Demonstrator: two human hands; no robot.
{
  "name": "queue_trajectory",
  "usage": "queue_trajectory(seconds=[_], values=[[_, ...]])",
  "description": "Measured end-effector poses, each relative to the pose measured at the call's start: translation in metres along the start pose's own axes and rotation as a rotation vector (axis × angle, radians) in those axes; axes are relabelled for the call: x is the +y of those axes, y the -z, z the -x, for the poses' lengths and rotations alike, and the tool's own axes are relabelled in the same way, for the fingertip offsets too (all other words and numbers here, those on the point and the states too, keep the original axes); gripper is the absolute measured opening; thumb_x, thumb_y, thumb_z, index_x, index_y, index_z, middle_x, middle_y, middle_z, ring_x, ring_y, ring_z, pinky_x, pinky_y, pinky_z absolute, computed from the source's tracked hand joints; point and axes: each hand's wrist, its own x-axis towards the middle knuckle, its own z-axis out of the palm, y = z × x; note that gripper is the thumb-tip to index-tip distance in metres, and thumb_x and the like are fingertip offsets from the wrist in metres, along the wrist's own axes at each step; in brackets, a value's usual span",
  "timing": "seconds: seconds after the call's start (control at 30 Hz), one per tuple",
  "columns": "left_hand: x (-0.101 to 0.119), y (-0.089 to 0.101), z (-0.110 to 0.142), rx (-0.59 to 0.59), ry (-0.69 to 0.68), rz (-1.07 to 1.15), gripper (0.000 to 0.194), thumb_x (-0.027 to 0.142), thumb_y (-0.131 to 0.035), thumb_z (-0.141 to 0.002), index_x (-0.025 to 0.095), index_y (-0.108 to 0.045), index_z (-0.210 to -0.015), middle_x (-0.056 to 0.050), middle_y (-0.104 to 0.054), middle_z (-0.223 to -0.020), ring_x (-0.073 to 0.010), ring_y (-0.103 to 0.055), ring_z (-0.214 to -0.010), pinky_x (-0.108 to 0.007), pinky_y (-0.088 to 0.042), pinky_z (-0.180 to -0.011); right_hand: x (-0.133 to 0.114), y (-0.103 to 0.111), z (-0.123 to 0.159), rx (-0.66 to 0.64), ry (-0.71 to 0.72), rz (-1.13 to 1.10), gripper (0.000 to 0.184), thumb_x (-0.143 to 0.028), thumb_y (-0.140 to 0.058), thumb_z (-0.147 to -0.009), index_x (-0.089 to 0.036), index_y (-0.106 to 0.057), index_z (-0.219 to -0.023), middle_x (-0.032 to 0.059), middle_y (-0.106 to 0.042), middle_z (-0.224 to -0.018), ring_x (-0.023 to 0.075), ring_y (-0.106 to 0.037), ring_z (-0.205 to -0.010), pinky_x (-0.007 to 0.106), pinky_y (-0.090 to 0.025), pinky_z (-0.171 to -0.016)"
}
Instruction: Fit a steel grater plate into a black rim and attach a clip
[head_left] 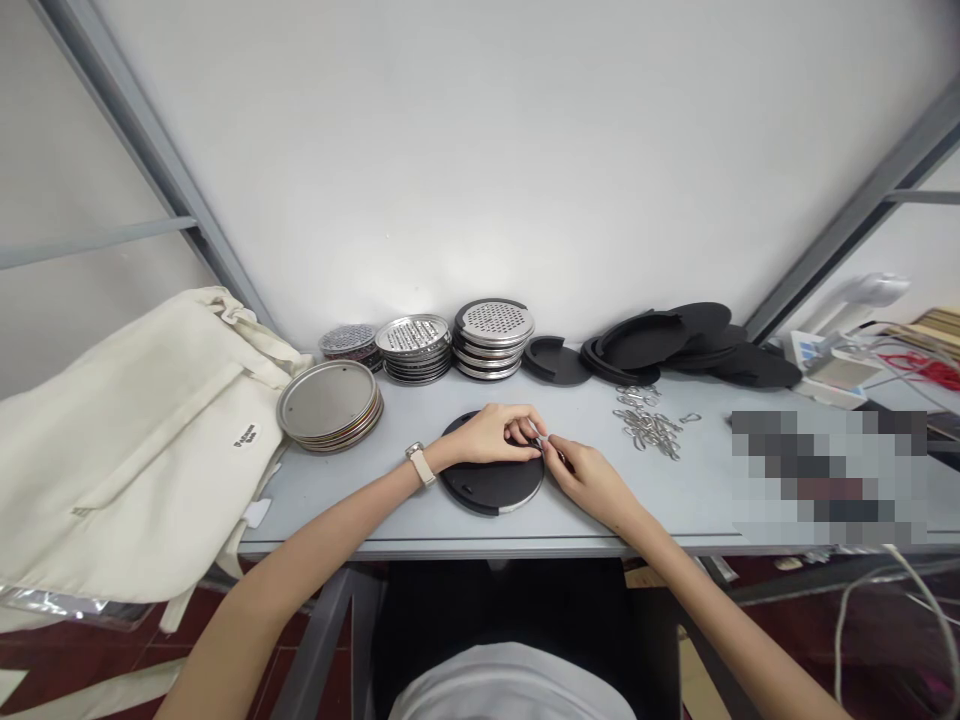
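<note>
the black disc (487, 488) lies under the left hand (504, 435), just beside the right hand (586, 478); fingertips come together at its rim (their grip, i cannot tell).

1 cream-strapped watch (421, 467), pale top (510, 687)

White wall (480, 150) behind; grey metal posts (154, 130) either side; grey table (697, 490); dark red tiled floor (124, 648).

Two hands (501, 430) (585, 482), four metal-disc stacks (411, 336)
</note>
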Motion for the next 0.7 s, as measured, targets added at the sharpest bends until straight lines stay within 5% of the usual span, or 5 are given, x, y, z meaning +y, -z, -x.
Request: queue_trajectory(seconds=[0.7], values=[[0.0052,0.0003,0.0000,0.002,0.029,-0.034,0.023,0.015,-0.065,-0.072,0.014,-0.061,-0.095,-0.003,-0.064,-0.089,-0.0101,-0.057,-0.073,-0.021,-0.045,-0.066,0.0006,-0.0018,0.0009,-0.008,0.047,0.067,0.028,-0.029,-0.027,-0.096,-0.020,-0.050,-0.083,0.0048,-0.062,-0.071,0.0173,-0.055,-0.061,0.027,-0.035,-0.059]])
